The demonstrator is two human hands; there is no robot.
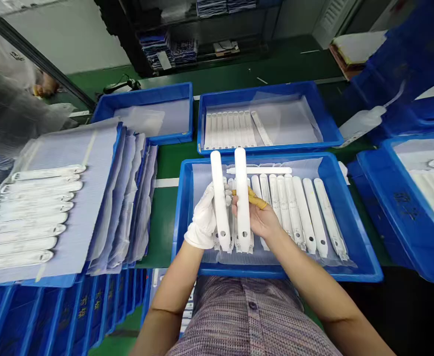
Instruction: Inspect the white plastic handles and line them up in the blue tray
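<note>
My left hand [204, 217], in a white glove, is closed round a long white plastic part [219, 193] held upright. My right hand [261, 217], bare with yellow finger cots, grips a second white plastic part [242, 188] beside the first, the two nearly parallel. Both parts are held above a blue tray [354, 217] in front of me. Several more white parts [306, 212] lie side by side in that tray on a clear plastic sheet.
A blue tray [324, 118] behind holds a row of white parts [228, 129]. Another blue tray [146, 99] holds plastic sheets. On the left a stack of trays carries white parts [35, 212] on a sheet. More blue trays [406, 207] stand at right, with a white squeeze bottle [361, 123].
</note>
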